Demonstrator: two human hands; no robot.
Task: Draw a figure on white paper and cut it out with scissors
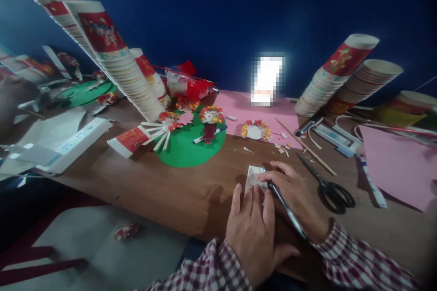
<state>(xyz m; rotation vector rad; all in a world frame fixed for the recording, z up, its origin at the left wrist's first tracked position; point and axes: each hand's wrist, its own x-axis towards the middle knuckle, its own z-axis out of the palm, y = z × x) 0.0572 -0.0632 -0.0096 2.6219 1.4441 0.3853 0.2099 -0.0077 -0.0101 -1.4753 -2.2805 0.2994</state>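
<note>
A small white piece of paper (pixel 252 172) lies near the front of the wooden table. Flat across its lower part rests my left hand (pixel 254 232), fingers stretched out and slightly apart. My right hand (pixel 300 200) is closed around a dark, shiny pen (pixel 288 213), whose tip meets the paper's upper right edge. Part of the paper is hidden under my fingers. Black-handled scissors (pixel 329 188) lie just right of my right hand, blades pointing away. Tiny paper scraps (pixel 282 148) are scattered beyond the hands.
Tall stacks of paper cups (pixel 119 63) lean at the left, with another cup stack (pixel 336 72) at the right. A green disc (pixel 191 157) carries decorated paper flowers. A wooden stick (pixel 307 148), pink sheets (pixel 398 159), a power strip (pixel 80 141) and a lit, blurred screen (pixel 268 79) surround the work area.
</note>
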